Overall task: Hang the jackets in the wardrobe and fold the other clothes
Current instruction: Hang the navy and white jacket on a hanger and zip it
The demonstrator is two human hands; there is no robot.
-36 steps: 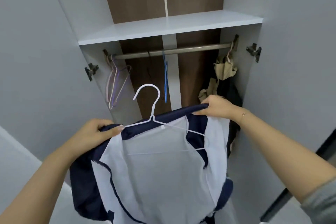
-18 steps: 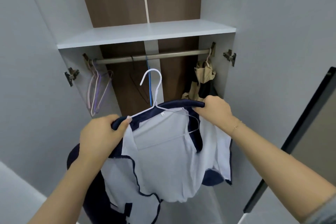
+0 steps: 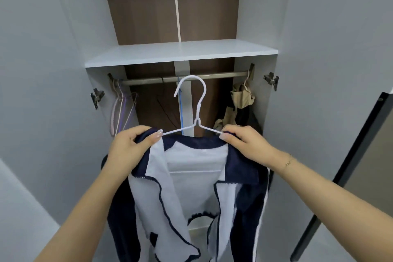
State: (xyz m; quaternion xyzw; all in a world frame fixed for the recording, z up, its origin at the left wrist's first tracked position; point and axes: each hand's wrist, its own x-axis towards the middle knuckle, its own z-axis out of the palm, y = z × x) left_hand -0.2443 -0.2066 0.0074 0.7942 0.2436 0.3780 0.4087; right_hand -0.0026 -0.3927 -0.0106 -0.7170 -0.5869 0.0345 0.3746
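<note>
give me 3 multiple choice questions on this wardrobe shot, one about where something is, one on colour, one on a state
1. Where does the tan garment hang?
A. right end of the rail
B. left end of the rail
C. on the shelf

2. What colour is the hanger inside the jacket?
A. black
B. white
C. red

3. How is the jacket held?
A. by one hand only
B. by both hands at the shoulders
C. by no hand, it hangs on the rail

Answers:
1 A: the tan garment hangs at the right end of the rail.
2 B: the hanger is white wire.
3 B: the left hand and right hand each grip a shoulder of the jacket, with the hook held in front of the rail, not over it.
</note>
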